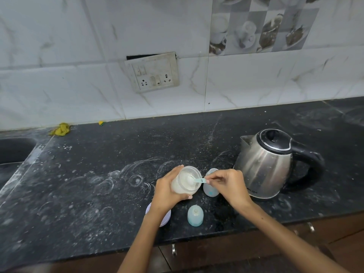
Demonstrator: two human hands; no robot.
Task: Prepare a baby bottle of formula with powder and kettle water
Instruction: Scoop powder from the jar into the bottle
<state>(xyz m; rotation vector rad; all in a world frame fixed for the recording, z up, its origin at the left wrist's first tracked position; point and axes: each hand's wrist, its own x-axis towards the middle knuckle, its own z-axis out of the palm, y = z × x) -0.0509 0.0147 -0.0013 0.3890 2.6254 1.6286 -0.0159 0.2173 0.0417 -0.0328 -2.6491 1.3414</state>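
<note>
My left hand [167, 191] grips a clear jar of white formula powder [186, 181], tilted toward me above the black counter. My right hand [226, 184] pinches the handle of a pale blue scoop [198, 180] whose bowl is dipped in the powder. Just right of the jar, partly behind my right hand, stands the open baby bottle [210, 189]. The bottle's blue cap with its teat [195, 215] stands on the counter near the front edge. A steel kettle [266, 164] with a black lid and handle sits to the right, spout pointing left.
The jar's white lid [166, 217] lies under my left wrist. The dusty black counter [98, 184] ends in a sink [13, 152] at the far left. A yellow cloth [61, 129] lies by the wall. A socket panel [152, 72] hangs on the tiles.
</note>
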